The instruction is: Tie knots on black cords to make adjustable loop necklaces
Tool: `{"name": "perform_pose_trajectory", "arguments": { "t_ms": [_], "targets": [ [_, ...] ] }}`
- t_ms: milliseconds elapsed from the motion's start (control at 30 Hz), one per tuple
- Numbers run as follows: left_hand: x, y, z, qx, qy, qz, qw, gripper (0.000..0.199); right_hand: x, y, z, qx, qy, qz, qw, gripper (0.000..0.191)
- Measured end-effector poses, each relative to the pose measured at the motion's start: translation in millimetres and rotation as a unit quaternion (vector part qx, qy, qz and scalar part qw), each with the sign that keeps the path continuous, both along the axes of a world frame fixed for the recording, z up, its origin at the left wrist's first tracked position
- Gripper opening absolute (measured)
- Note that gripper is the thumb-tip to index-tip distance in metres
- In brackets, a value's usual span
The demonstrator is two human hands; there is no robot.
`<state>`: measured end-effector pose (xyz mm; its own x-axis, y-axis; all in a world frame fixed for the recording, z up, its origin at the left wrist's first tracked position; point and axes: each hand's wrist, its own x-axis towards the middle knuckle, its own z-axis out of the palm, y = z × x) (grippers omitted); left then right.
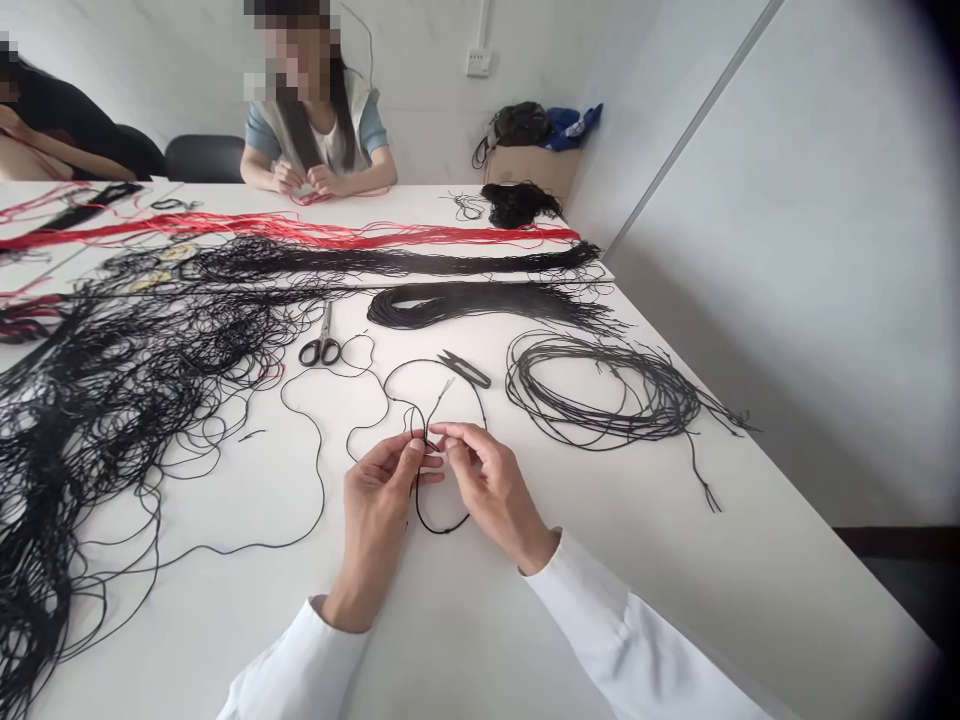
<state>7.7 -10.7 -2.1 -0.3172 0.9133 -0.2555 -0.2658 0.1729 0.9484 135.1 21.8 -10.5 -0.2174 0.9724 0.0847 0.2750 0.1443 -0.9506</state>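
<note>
My left hand (pixel 379 510) and my right hand (pixel 487 480) meet above the white table (pixel 675 570), pinching a thin black cord (pixel 417 490) between fingers and thumbs. The cord forms loops around and beyond my fingers, with a small knot or bead on the lower loop. A short pale, wiry tip (pixel 444 395) sticks up from my fingertips; I cannot tell what it is. Just beyond my hands lie black thread snips (pixel 465 368), and black-handled scissors (pixel 321 342) lie further to the left.
A large tangle of black cords (pixel 112 400) spreads along the left, and a loose black coil (pixel 607 390) lies to the right. Long red (pixel 300 232) and black (pixel 397 262) hanks cross the table. Across it, a seated person's hands (pixel 304 180) hold red cord. Another person sits far left.
</note>
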Motion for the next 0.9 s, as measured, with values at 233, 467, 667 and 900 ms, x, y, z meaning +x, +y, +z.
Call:
{"name": "perform_pose_trajectory", "arguments": {
  "t_ms": [233, 467, 667, 900],
  "targets": [
    [-4.0, 1.8, -0.6, 0.008, -0.049, -0.007, 0.999, 0.032, 4.3, 4.5, 5.3, -0.044, 0.007, 0.014, 0.999, 0.028],
    [-3.3, 1.8, -0.7, -0.002, -0.031, -0.049, 0.998, 0.032, 4.4, 5.4, 10.8, -0.125, 0.080, 0.041, 0.988, 0.037],
    [-4.6, 2.3, 3.8, -0.023, -0.032, -0.054, 0.998, 0.031, 5.7, 9.1, 4.3, -0.130, 0.140, 0.046, 0.981, 0.025],
    [-12.2, 5.8, 10.0, -0.047, -0.048, -0.147, 0.987, 0.027, 11.5, 12.3, 1.1, -0.081, 0.076, 0.100, 0.989, 0.029]
  ]
}}
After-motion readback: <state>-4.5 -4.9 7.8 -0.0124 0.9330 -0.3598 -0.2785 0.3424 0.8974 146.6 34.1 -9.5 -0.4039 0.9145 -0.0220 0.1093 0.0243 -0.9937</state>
